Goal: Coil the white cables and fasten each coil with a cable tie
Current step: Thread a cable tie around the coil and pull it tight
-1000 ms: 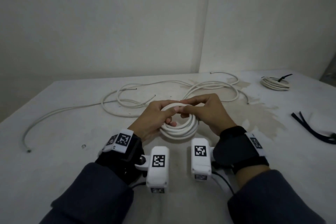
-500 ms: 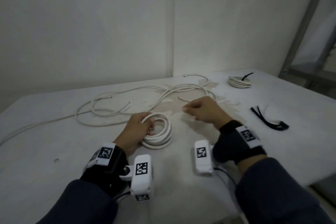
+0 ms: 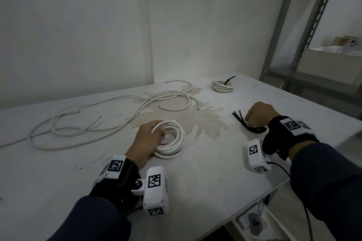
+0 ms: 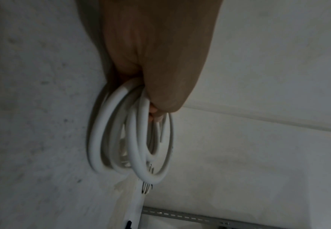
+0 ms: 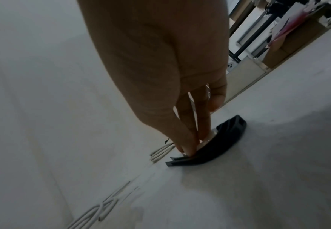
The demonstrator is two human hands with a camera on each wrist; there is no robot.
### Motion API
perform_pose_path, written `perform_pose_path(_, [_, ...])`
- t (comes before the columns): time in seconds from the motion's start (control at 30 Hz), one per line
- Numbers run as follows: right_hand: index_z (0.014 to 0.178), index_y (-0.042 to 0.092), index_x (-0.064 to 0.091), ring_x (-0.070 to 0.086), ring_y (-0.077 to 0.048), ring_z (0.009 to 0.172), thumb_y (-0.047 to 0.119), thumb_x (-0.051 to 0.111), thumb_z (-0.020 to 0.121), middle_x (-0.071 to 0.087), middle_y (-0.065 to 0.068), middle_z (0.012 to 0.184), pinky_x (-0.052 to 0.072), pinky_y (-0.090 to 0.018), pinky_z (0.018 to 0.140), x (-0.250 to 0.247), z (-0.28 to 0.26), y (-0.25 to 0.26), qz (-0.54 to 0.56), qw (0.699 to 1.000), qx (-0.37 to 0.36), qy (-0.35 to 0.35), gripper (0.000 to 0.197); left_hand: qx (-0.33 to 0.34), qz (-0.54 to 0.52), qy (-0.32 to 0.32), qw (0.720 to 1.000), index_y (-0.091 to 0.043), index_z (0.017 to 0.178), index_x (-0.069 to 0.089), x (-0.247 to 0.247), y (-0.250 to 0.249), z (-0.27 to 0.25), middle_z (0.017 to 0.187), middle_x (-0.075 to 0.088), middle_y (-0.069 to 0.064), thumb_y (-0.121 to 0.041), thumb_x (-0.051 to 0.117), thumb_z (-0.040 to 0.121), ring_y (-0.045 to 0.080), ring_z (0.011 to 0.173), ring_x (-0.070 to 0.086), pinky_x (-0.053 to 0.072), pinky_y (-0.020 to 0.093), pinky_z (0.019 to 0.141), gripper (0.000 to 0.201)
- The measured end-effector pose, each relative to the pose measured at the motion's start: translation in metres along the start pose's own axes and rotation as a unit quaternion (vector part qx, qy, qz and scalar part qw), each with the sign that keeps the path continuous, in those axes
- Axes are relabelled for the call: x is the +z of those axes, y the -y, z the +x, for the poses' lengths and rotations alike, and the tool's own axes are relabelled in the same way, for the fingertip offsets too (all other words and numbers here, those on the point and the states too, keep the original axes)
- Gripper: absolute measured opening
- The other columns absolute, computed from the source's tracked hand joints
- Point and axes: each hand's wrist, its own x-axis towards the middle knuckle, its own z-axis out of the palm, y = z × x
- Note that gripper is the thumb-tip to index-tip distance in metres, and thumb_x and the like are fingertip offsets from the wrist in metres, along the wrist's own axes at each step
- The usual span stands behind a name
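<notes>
Table (image 3: 205,178): white top, fills the lower half of the head view; brownish stain (image 3: 197,121) at centre.

Shelving (image 3: 305,49): grey metal upright, upper right of frame, a box on it.

Loose cables (image 3: 109,115): several white lengths tangled across the table, left of centre up to the centre back, past the stain.

Coil (image 3: 172,141): white, a few turns, at centre frame just below the stain, lying on the table. Left hand (image 3: 146,141) grasps its left side, fingers curled over the turns, thumb inside the ring; left wrist view confirms the turns (image 4: 133,139) bunched in the hand's (image 4: 152,51) grip.

Tied coil (image 3: 223,86): small, at centre right back of the table, a black tie tail sticking up from it.

Ties (image 3: 247,124): black bundle on the table at right of centre, well apart from the coil. Right hand (image 3: 258,114) is over it, knuckles up; right wrist view shows the hand's (image 5: 160,62) fingertips (image 5: 188,147) down on the bundle (image 5: 209,148), thumb alongside, pinching at it; how many ties are caught, cannot tell
</notes>
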Motion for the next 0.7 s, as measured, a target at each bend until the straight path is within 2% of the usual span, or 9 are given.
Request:
perform_pose_path(0.2, [0.100,0.003,0.071,0.062,-0.031,0.100,0.016,0.066,0.082,0.068,-0.013,0.108,0.052,-0.032,0.086,0.002,0.003,0.002,0.022,1.000,-0.009,-0.017,0.023,0.007,0.000,-0.007,1.000,0.006,0.111,0.065,-0.002,0.004,0.002,0.067,0.049,0.009,0.002,0.043,0.098,0.002,0.039,0.042,0.041,0.014,0.044,0.025])
perform_pose_path(0.37, [0.092,0.000,0.071,0.064,-0.031,0.094,0.016,0.076,0.073,0.070,-0.014,0.097,0.053,-0.032,0.079,-0.002,-0.002,0.002,0.064,0.997,0.013,-0.033,0.025,0.002,-0.007,-0.015,1.000,0.003,0.109,0.065,-0.002,0.004,0.002,0.068,0.050,0.009,0.002,0.043,0.098,0.001,0.038,0.045,0.042,0.013,0.044,0.024])
perform_pose_path(0.5, [0.088,-0.001,0.072,0.065,-0.031,0.092,0.013,0.077,0.072,0.072,-0.014,0.093,0.050,-0.029,0.076,-0.015,-0.017,0.017,0.121,0.988,0.009,-0.094,0.022,0.000,-0.009,-0.023,1.000,-0.003,0.100,0.066,-0.002,0.004,0.003,0.068,0.053,0.008,0.005,0.043,0.096,0.001,0.040,0.047,0.044,0.014,0.047,0.025])
perform_pose_path(0.53, [0.088,-0.001,0.073,0.065,-0.029,0.088,0.011,0.076,0.073,0.072,-0.014,0.090,0.049,-0.027,0.074,-0.020,-0.024,0.026,0.155,0.981,-0.007,-0.117,0.020,-0.001,-0.008,-0.026,1.000,-0.007,0.096,0.067,-0.003,0.005,0.004,0.067,0.053,0.008,0.005,0.043,0.096,0.002,0.041,0.047,0.045,0.016,0.049,0.027])
perform_pose_path(0.6, [0.086,-0.005,0.073,0.061,-0.021,0.070,0.005,0.072,0.075,0.067,-0.012,0.076,0.046,-0.020,0.061,-0.029,-0.042,0.052,0.282,0.950,-0.054,-0.119,0.015,-0.008,-0.003,-0.039,0.999,-0.014,0.088,0.067,-0.004,0.006,0.005,0.067,0.054,0.007,0.003,0.043,0.096,0.008,0.046,0.047,0.050,0.027,0.059,0.031])
perform_pose_path(0.63, [0.088,-0.008,0.072,0.057,-0.017,0.063,0.003,0.069,0.077,0.064,-0.012,0.073,0.044,-0.018,0.054,-0.033,-0.054,0.069,0.361,0.925,-0.080,-0.090,0.015,-0.013,0.002,-0.046,0.999,-0.017,0.086,0.067,-0.006,0.007,0.005,0.067,0.055,0.007,0.002,0.043,0.096,0.012,0.049,0.046,0.050,0.032,0.064,0.032])
perform_pose_path(0.7, [0.095,-0.007,0.069,0.053,-0.011,0.059,0.003,0.065,0.082,0.063,-0.007,0.073,0.040,-0.018,0.050,-0.038,-0.078,0.108,0.501,0.858,-0.110,0.010,0.017,-0.018,0.011,-0.056,0.998,-0.015,0.088,0.068,-0.011,0.007,0.004,0.069,0.055,0.007,0.000,0.043,0.096,0.016,0.053,0.046,0.049,0.034,0.068,0.030])
